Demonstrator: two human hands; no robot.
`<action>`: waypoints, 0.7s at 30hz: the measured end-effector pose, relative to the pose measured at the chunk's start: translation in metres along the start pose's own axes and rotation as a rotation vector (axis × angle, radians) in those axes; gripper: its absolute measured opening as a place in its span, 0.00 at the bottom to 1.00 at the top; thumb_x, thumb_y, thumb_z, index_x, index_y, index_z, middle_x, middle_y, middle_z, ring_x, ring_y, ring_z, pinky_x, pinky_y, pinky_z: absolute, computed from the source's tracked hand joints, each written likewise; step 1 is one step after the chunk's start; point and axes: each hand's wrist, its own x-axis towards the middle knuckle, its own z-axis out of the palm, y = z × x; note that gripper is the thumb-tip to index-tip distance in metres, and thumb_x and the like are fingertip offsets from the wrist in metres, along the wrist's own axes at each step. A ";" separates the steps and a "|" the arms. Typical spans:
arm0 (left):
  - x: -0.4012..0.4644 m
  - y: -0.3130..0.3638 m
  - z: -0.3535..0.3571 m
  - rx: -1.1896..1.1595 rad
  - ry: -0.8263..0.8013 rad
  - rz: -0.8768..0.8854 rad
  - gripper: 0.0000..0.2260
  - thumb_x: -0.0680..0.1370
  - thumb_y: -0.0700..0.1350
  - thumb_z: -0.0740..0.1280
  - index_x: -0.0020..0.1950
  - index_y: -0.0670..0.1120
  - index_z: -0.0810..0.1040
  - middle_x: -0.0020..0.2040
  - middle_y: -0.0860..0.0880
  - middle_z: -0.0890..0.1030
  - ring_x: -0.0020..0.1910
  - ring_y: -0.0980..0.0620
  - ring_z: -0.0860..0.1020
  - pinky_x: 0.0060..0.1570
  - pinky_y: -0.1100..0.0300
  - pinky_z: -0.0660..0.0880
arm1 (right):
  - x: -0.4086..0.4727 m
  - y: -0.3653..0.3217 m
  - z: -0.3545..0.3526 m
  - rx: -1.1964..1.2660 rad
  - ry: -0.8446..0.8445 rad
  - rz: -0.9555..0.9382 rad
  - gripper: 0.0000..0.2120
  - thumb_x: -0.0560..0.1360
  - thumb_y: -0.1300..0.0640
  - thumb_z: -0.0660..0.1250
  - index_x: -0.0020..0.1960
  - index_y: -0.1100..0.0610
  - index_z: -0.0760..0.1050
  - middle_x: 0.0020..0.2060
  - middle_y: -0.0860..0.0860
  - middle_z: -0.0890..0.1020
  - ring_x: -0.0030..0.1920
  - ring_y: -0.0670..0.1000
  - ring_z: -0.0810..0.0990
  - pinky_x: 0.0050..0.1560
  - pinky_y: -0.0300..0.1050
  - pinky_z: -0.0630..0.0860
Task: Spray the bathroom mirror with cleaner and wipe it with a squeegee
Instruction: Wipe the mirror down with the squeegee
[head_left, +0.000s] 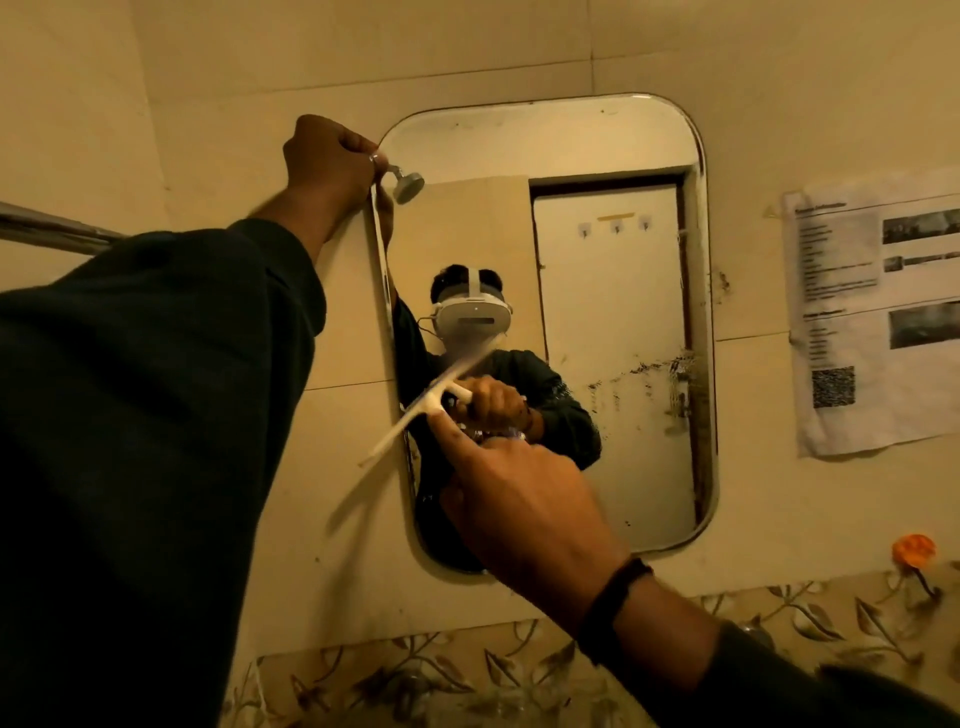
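Mirror (613, 322) — rounded, dark-speckled at right — white squeegee (415, 415) gripped by right-hand fingers (452, 431), left hand (324, 156) fisted.

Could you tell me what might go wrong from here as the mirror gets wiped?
1. The left hand grips the mirror at its top left edge; leaning on it could shift the mirror on the wall.
2. The squeegee in the right hand is tilted and partly off the glass, so its blade may streak.
3. Dark specks near the right edge may smear.
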 end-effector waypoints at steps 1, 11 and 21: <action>0.000 0.000 0.000 -0.004 0.000 -0.002 0.07 0.75 0.38 0.72 0.53 0.42 0.83 0.49 0.46 0.82 0.48 0.52 0.82 0.52 0.59 0.80 | 0.009 -0.004 0.000 -0.027 -0.008 -0.014 0.26 0.83 0.53 0.55 0.78 0.49 0.51 0.30 0.46 0.65 0.27 0.46 0.68 0.23 0.41 0.66; 0.002 -0.001 -0.001 0.023 -0.006 0.005 0.08 0.75 0.39 0.72 0.54 0.42 0.82 0.48 0.48 0.81 0.47 0.53 0.81 0.50 0.62 0.80 | -0.047 0.047 -0.005 -0.074 -0.160 0.094 0.31 0.82 0.53 0.55 0.78 0.43 0.42 0.39 0.48 0.74 0.34 0.49 0.75 0.31 0.44 0.70; 0.001 -0.002 0.002 0.041 0.023 0.012 0.09 0.76 0.41 0.71 0.57 0.43 0.82 0.52 0.47 0.82 0.47 0.55 0.80 0.43 0.67 0.76 | 0.003 0.024 -0.022 -0.087 -0.042 0.042 0.28 0.82 0.55 0.56 0.78 0.46 0.49 0.31 0.47 0.68 0.27 0.47 0.68 0.23 0.41 0.62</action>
